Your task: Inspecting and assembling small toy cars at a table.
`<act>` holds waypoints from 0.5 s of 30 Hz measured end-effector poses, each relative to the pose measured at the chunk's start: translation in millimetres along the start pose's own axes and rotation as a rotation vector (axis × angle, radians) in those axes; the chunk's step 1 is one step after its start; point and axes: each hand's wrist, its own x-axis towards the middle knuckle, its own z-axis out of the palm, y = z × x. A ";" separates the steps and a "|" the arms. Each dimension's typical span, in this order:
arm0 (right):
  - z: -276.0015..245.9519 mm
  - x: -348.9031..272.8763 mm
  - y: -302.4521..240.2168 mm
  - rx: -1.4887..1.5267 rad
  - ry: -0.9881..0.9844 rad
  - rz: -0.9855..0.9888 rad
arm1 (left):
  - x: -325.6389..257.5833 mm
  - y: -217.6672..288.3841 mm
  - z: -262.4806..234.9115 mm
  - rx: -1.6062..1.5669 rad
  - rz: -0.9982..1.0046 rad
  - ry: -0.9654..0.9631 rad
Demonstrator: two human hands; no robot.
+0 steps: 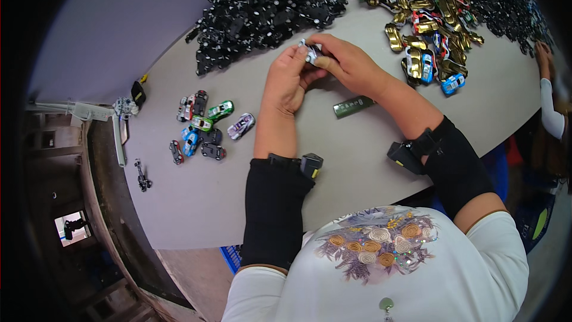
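Left hand (286, 80) and right hand (345, 62) pinching a silvery piece (312, 55) beyond a green tube (352, 107); toy cars (202, 123) left of the tube.

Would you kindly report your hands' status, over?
Left hand and right hand: both on small silvery piece. Dark green cylinder beside right forearm. Black parts heaped beyond.

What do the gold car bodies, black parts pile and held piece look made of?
Gold car bodies: plated-looking plastic or metal, unclear which; mirror-bright highlights.
Black parts pile: probably moulded plastic, semi-gloss; dark, even colour with scattered glints.
Held piece: shiny, pale and dark, perhaps painted; mostly covered, so material stays open.
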 end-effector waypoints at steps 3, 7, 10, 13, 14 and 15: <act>2.5 5.8 3.2 -0.063 0.021 -0.060 | -0.3 7.8 0.0 0.004 0.010 -0.020; -2.6 6.8 3.1 -0.028 0.015 -0.063 | 2.5 4.2 4.9 0.012 0.004 0.048; -3.1 10.2 4.5 -0.014 -0.017 -0.068 | 2.8 6.8 0.4 0.015 -0.014 0.047; 0.0 7.7 5.8 -0.111 0.069 -0.155 | 3.0 4.7 2.0 -0.002 -0.044 0.040; -1.0 7.7 5.2 -0.144 0.096 -0.151 | 5.0 5.7 2.8 0.002 -0.040 0.039; -0.4 5.2 2.9 -0.172 0.116 -0.141 | 2.7 4.6 3.3 0.001 -0.042 0.046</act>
